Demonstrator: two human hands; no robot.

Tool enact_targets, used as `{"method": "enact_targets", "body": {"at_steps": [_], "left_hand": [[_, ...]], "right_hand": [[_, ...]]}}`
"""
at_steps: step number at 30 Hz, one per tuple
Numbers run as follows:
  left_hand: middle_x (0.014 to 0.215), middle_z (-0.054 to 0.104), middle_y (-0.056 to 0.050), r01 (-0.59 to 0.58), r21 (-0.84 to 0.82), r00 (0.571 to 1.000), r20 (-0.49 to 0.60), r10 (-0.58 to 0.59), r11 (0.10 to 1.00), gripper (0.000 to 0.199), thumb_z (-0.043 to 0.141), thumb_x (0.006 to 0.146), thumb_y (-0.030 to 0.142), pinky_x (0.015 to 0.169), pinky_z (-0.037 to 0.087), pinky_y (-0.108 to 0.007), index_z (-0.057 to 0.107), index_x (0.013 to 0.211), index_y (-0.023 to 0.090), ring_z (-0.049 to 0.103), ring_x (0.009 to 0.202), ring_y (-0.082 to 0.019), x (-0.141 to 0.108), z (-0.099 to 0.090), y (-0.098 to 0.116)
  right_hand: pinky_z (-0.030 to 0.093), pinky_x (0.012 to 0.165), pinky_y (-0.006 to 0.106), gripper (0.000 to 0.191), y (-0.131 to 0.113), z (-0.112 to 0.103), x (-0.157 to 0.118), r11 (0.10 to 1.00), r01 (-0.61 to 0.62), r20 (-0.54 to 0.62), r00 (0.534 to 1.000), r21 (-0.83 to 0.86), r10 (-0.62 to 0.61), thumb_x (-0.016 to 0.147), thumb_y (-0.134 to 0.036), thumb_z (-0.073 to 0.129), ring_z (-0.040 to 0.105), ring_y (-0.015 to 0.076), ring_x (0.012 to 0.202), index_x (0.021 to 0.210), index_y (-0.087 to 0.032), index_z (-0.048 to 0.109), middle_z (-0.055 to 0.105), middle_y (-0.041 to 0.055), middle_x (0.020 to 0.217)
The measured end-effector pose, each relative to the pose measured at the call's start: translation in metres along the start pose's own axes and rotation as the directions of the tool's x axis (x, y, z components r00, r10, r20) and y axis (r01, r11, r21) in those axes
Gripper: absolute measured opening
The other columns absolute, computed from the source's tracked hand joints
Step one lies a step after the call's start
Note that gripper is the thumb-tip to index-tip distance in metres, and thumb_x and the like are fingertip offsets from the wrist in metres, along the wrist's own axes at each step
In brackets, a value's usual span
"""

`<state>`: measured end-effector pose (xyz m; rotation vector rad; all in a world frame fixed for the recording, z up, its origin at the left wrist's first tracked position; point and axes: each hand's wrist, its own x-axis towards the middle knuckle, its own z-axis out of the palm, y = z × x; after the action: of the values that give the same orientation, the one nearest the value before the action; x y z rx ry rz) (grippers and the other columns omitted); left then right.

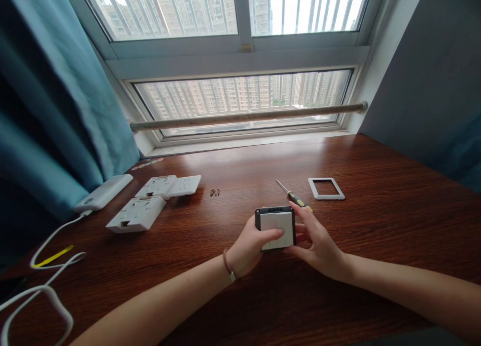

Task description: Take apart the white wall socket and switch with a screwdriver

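Note:
Above the near middle of the wooden table, a wall switch [268,223] with two white rockers and a black frame is held up between my hands. My left hand [250,243] grips its left side, the thumb lying across the white face. At the right edge, my right hand [317,238] pinches it with thumb and fingers. Just beyond lies a screwdriver [295,198] with a black and yellow handle, its tip pointing away to the left. A white square frame [326,189] rests flat to the right of it.
White socket boxes [137,216] and a white socket panel [184,185] sit at the left. Several small screws [214,192] lie beside them. Farther left are a white power strip [103,192], its cable [60,231] and a yellow strip [54,256]. Behind stands a window with a rail [248,117].

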<state>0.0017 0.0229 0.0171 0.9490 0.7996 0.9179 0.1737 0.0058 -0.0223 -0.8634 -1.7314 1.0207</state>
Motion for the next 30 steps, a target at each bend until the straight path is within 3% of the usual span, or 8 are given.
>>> {"method": "enact_targets", "body": {"at_steps": [5, 10, 14, 30], "left_hand": [[0.099, 0.065, -0.01, -0.019, 0.031, 1.0, -0.016, 0.02, 0.999, 0.042, 0.071, 0.062, 0.016, 0.079, 0.047, -0.033, 0.058, 0.102, 0.012, 0.06, 0.089, -0.022, 0.003, 0.0, -0.002], [0.09, 0.066, -0.007, -0.031, 0.12, 0.999, 0.026, 0.028, 0.992, 0.035, 0.07, 0.063, 0.015, 0.077, 0.046, -0.031, 0.062, 0.097, 0.011, 0.06, 0.08, -0.018, 0.005, -0.003, -0.011], [0.086, 0.066, -0.006, -0.001, 0.132, 0.999, 0.038, -0.004, 0.991, 0.032, 0.07, 0.063, 0.017, 0.075, 0.046, -0.031, 0.062, 0.094, 0.011, 0.059, 0.077, -0.017, 0.005, -0.004, -0.015], [0.088, 0.066, -0.008, 0.016, 0.1, 0.999, 0.027, -0.018, 0.995, 0.032, 0.069, 0.064, 0.015, 0.076, 0.046, -0.033, 0.061, 0.095, 0.01, 0.059, 0.078, -0.018, 0.006, -0.003, -0.019]], "right_hand": [[0.057, 0.068, 0.03, 0.085, -0.006, -0.003, 0.004, 0.998, -0.049, 0.028, 0.998, 0.046, 0.048, 0.066, -0.024, 0.073, 0.057, 0.0245, 0.1, 0.133, -0.036, 0.021, 0.028, 0.0092, 0.134], [0.052, 0.044, 0.024, 0.034, -0.006, -0.003, 0.007, 0.976, -0.173, -0.037, 0.983, 0.132, 0.179, 0.084, -0.036, 0.051, 0.06, 0.0132, 0.061, 0.113, -0.029, 0.034, 0.047, 0.0064, 0.106], [0.048, 0.035, 0.022, 0.028, -0.003, -0.002, 0.008, 0.966, -0.228, -0.075, 0.968, 0.122, 0.238, 0.084, -0.038, 0.05, 0.054, 0.0082, 0.046, 0.105, -0.027, 0.034, 0.048, 0.0032, 0.097], [0.049, 0.035, 0.02, 0.025, -0.004, -0.003, 0.011, 0.959, -0.271, -0.089, 0.957, 0.083, 0.277, 0.083, -0.034, 0.053, 0.054, 0.0075, 0.048, 0.099, -0.025, 0.036, 0.045, -0.0012, 0.086]]}}
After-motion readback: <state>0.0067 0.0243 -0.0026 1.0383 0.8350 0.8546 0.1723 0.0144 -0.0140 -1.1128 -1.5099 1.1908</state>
